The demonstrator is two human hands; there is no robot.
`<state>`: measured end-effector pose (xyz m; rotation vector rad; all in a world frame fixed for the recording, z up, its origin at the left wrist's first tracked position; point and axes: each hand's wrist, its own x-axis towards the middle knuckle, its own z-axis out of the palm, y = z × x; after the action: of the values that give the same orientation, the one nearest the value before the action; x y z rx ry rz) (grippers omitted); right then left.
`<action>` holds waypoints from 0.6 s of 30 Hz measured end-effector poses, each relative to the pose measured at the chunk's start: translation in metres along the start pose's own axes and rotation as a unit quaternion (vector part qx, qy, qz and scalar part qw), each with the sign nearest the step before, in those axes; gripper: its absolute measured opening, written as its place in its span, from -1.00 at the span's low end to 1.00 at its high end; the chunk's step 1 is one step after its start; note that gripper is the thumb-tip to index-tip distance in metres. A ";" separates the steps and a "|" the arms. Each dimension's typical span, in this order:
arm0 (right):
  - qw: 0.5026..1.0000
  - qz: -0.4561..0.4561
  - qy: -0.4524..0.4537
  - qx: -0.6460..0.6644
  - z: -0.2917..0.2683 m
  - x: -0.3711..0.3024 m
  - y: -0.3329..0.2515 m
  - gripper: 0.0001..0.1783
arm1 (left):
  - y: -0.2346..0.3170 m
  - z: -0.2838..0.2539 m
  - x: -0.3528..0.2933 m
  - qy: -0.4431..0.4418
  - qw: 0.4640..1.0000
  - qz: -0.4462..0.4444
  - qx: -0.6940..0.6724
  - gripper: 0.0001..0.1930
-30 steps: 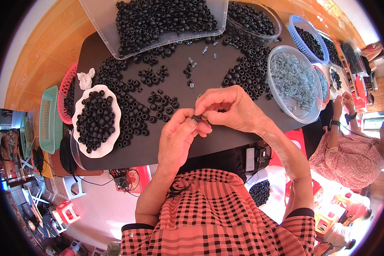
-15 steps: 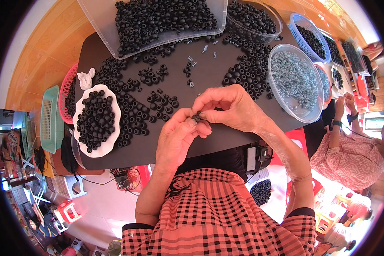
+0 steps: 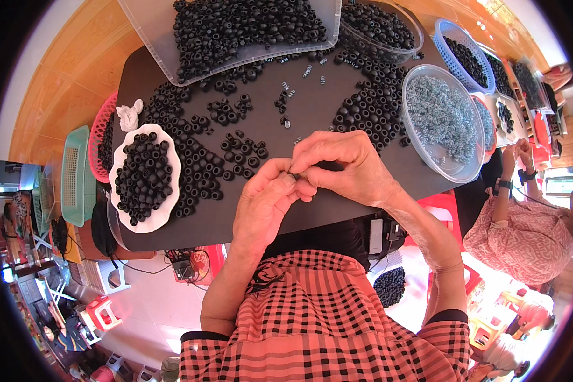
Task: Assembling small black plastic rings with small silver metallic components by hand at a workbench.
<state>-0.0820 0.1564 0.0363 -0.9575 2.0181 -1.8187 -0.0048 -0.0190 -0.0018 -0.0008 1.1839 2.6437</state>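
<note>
My left hand (image 3: 261,204) and my right hand (image 3: 350,167) meet over the near edge of the dark table (image 3: 204,229). Thumbs and fingertips of both pinch a small black plastic piece (image 3: 293,174), mostly hidden between them. Just left of the hands lie loose black hollow plastic pieces (image 3: 243,153), round and open at one end. Beyond the fingers a few small metal springs (image 3: 287,121) are scattered. To the right stands a clear round tub (image 3: 455,176) full of springs (image 3: 442,118).
A scalloped white plate (image 3: 153,225) heaped with black pieces sits at the left, beside a crumpled white tissue (image 3: 129,116). At the back stand a large clear box (image 3: 261,59) and a blue basket (image 3: 440,48). Another person's hands (image 3: 516,156) are at far right.
Both hands stay together in nearly the same spot. The fingers have closed further over the small black piece, which shows less than before.
</note>
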 end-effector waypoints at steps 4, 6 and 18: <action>0.998 0.051 0.013 0.028 0.004 0.000 -0.006 -0.78 | 0.001 0.005 0.001 0.023 1.000 -0.005 -0.015 -0.73; 0.999 0.034 0.019 0.011 0.007 -0.003 0.001 -0.74 | 0.002 0.007 0.001 0.031 0.999 -0.006 -0.031 -0.73; 0.983 -0.078 0.118 -0.115 0.030 -0.012 0.011 -0.62 | -0.003 0.012 0.000 0.068 0.995 0.009 -0.066 -0.68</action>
<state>-0.0585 0.1403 0.0180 -1.0303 2.4026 -1.8862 -0.0031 -0.0082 0.0038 -0.1968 1.0503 2.7715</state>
